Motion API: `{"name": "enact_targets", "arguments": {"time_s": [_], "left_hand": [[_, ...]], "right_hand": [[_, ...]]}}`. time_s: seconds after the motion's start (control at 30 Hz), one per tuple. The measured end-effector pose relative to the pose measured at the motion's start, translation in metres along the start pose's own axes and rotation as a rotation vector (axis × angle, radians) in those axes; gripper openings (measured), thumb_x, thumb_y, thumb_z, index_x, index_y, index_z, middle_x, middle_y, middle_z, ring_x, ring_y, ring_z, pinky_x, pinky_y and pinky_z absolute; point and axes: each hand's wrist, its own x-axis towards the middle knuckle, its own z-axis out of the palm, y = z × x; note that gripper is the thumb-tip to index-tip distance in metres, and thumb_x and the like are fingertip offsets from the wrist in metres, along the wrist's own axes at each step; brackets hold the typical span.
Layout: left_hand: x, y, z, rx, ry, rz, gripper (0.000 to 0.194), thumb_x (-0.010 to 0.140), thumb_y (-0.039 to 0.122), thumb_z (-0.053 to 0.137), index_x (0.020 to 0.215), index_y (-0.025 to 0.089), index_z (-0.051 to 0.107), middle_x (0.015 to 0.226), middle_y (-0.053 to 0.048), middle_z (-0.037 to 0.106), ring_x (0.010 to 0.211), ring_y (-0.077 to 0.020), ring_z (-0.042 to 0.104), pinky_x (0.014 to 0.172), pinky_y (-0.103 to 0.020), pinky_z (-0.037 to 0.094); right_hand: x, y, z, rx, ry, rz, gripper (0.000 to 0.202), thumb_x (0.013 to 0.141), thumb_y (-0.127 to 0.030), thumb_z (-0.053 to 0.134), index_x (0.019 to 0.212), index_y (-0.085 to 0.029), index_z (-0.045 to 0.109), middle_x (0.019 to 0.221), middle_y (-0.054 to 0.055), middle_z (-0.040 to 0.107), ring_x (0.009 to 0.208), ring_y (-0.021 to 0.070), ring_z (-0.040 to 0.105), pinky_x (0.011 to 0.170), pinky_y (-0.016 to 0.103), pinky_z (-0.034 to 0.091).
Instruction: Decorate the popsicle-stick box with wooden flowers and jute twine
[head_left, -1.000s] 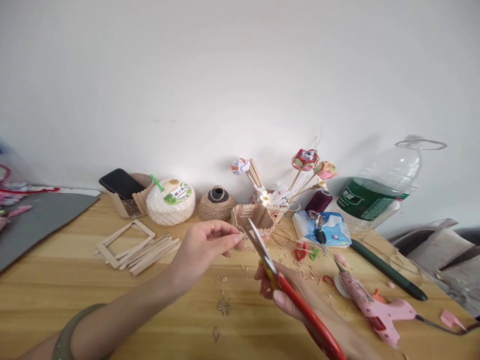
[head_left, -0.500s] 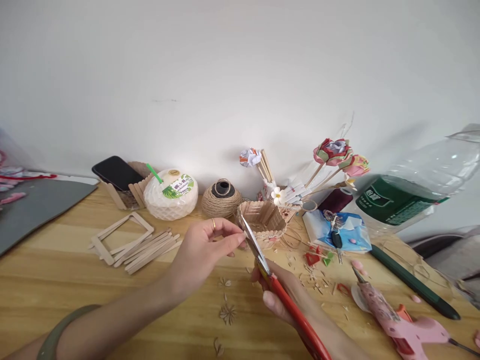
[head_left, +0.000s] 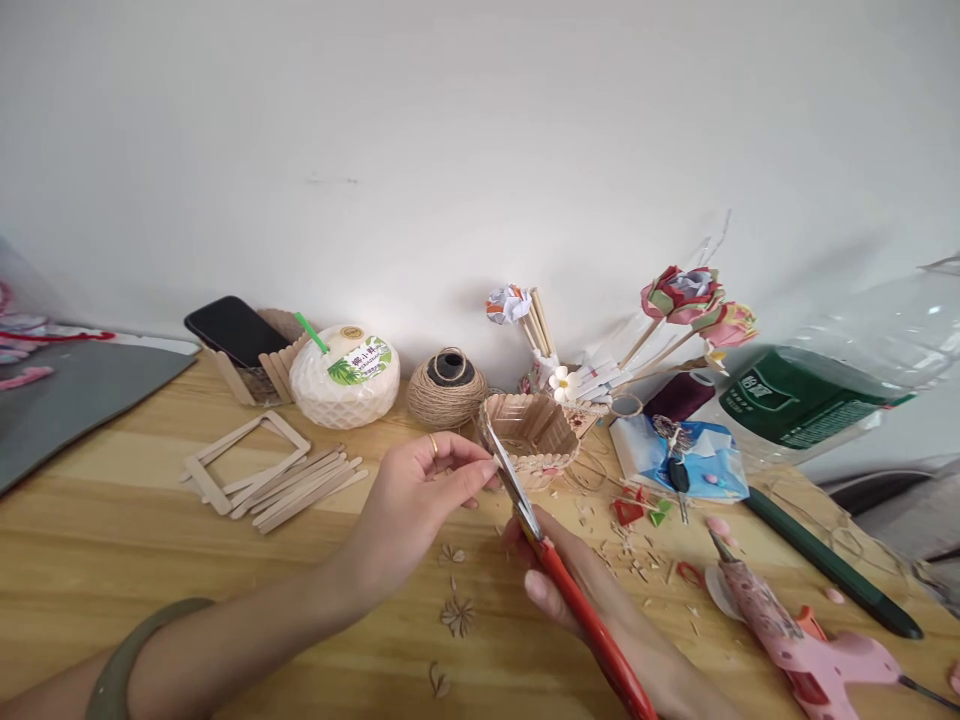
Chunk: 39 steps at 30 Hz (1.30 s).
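My right hand (head_left: 559,580) grips a pair of scissors (head_left: 581,610) with red handles, blades pointing up and to the left. At the blades, the fingers of my left hand (head_left: 431,490) are pinched together; whatever small piece they hold is too little to make out. Just behind the blade tips stands a small basket (head_left: 536,430) made of wooden sticks. On the table below my hands lie small petal-like wooden pieces, one group set out as a flower (head_left: 457,617), with a leaf-like curl (head_left: 439,681) nearer me.
Craft sticks (head_left: 311,490), a stick frame (head_left: 206,483), a coconut (head_left: 345,378) and a twine ball (head_left: 446,390) are to the left. Rightward are wood scraps (head_left: 637,560), a pink glue gun (head_left: 817,650), keys (head_left: 678,473), a tissue pack (head_left: 720,465) and a large bottle (head_left: 810,400).
The view has shifted slightly. Both hands keep nearly the same pose, with the scissor blades perhaps a little closer together beside my left fingertips.
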Motion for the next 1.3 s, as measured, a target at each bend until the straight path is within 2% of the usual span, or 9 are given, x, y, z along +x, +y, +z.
{"name": "enact_targets", "arguments": {"time_s": [0.13,0.27,0.47,0.67,1.0,1.3], "left_hand": [[0.0006,0.0019,-0.0015,0.044,-0.001,0.014,0.008,0.072,0.025,0.064,0.072,0.016,0.066,0.070,0.001,0.067,0.066,-0.0099,0.058,0.062,-0.019,0.048],[0.0008,0.0037,-0.0018,0.030,-0.013,-0.002,0.007,0.071,0.024,0.065,0.071,0.017,0.067,0.069,0.001,0.068,0.064,-0.0097,0.058,0.061,-0.019,0.048],[0.0013,0.0023,-0.0015,-0.011,-0.038,-0.029,0.007,0.071,0.024,0.066,0.070,0.017,0.066,0.069,0.001,0.068,0.064,-0.0094,0.059,0.060,-0.018,0.049],[0.0002,0.0044,-0.0015,-0.017,-0.041,-0.040,0.006,0.070,0.023,0.066,0.070,0.017,0.066,0.067,0.001,0.067,0.062,-0.0085,0.058,0.059,-0.018,0.048],[0.0017,0.0070,-0.0029,0.014,-0.098,-0.056,0.008,0.072,0.023,0.065,0.071,0.015,0.065,0.067,0.001,0.067,0.061,-0.0091,0.057,0.060,-0.019,0.047],[0.0009,0.0075,-0.0035,0.030,-0.110,-0.058,0.007,0.072,0.023,0.064,0.070,0.016,0.065,0.067,0.000,0.067,0.061,-0.0095,0.057,0.061,-0.021,0.047]], "right_hand": [[0.0015,0.0064,0.0003,-0.006,-0.005,-0.029,0.053,0.077,-0.071,0.043,0.087,-0.019,0.047,0.081,0.002,0.050,0.074,0.0176,0.046,0.067,0.030,0.041],[0.0015,0.0075,-0.0005,-0.028,-0.002,-0.033,0.053,0.077,-0.071,0.042,0.085,-0.019,0.047,0.078,0.001,0.048,0.070,0.0162,0.044,0.063,0.028,0.040],[-0.0017,0.0045,-0.0029,-0.063,0.013,-0.041,0.056,0.075,-0.072,0.042,0.095,-0.020,0.051,0.083,0.003,0.053,0.077,0.0203,0.050,0.069,0.033,0.044],[-0.0033,0.0067,-0.0037,-0.083,0.004,-0.038,0.054,0.076,-0.072,0.041,0.087,-0.020,0.049,0.082,0.004,0.054,0.076,0.0205,0.051,0.068,0.034,0.045],[-0.0070,0.0098,-0.0095,-0.086,-0.048,-0.038,0.053,0.076,-0.071,0.042,0.092,-0.022,0.050,0.087,0.005,0.056,0.081,0.0220,0.053,0.074,0.038,0.047],[-0.0078,0.0035,-0.0057,-0.114,0.035,-0.031,0.056,0.074,-0.074,0.042,0.086,-0.020,0.052,0.077,0.004,0.054,0.072,0.0196,0.050,0.065,0.034,0.045]]}}
